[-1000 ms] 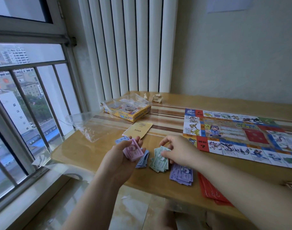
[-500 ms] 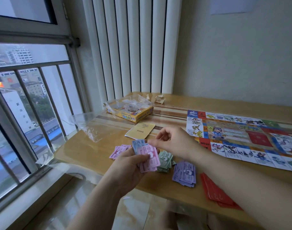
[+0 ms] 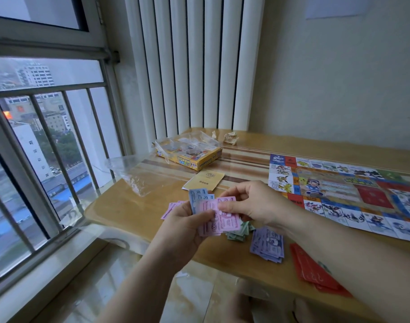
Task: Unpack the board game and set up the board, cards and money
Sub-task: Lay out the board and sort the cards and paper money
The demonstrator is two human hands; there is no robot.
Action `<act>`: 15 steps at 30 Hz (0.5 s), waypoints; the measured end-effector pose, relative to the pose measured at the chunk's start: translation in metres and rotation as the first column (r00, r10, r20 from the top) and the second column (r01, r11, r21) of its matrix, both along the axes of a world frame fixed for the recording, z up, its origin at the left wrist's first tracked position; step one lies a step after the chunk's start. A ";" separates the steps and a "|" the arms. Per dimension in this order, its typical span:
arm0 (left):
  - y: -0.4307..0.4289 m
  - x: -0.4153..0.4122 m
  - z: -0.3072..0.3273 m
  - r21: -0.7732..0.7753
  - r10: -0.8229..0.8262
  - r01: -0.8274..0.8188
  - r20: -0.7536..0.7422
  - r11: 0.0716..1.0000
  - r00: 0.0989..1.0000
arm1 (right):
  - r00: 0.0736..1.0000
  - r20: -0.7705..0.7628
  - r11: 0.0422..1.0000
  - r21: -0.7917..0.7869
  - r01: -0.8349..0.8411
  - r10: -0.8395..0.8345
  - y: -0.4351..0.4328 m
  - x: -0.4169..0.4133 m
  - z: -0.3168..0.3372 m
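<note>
over the near edge of the pale wooden tabletop, the left hand grips fanned paper play money, pink banknotes in front and blue banknotes behind. the right hand pinches the top pink note by its right end between thumb and forefinger, apparently to sort it. the notes' long axis runs left to right, tipped a little down toward the right. a small pink pile lies on the tabletop just left of the left hand and partly behind it, so a pink note would have to cross over that hand to reach it; the left hand is the nearer one. below the right hand sit a green pile and, beside it to the right, a purple pile, then a spread of red cards under the right forearm. farther right the colourful paper game board lies unfolded and flat. beyond the hands lie a yellow rule booklet, a clear plastic bag and the yellow cardboard game box.
</note>
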State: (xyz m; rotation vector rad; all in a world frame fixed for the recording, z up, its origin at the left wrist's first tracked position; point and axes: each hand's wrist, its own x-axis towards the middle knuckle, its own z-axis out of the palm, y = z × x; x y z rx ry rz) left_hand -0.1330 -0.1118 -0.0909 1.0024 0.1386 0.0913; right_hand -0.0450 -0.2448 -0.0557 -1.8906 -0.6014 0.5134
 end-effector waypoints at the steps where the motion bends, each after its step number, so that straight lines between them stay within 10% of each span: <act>1: -0.001 0.001 0.001 0.028 0.016 -0.016 -0.003 0.999 1.000 | 1.000 0.000 1.000 0.004 -0.002 0.002 0.000 0.000 -0.001; 15: -0.015 0.001 0.006 -0.134 0.107 -0.101 0.037 0.986 0.994 | 0.950 0.276 0.989 0.004 0.149 -0.144 -0.001 0.000 -0.007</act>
